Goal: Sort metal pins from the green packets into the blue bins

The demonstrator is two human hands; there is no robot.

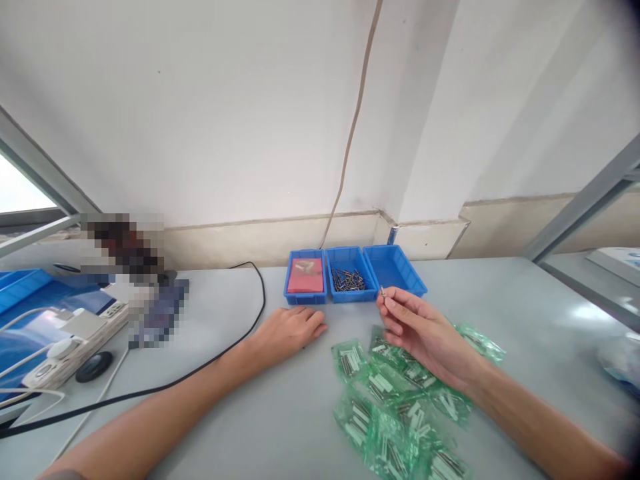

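The person's right hand (425, 333) is up over the table (250, 427), thumb and forefinger pinching a small metal fastener (383, 292) just in front of the right-hand blue bin (387, 267). The left hand (293, 330) rests palm down on the tabletop, fingers loosely bent; from here I can't tell whether anything is under it. It lies near the left blue bin (305, 301), which has a red packet (304, 285) inside with pale pieces on it. Between those two, the middle blue bin (345, 256) holds loose metal screws (349, 281). Beneath and in front of the right hand spreads a heap of green plastic bags (383, 385), showing white plugs and metal screws through the film. A black cable (264, 297) curves behind the left forearm.
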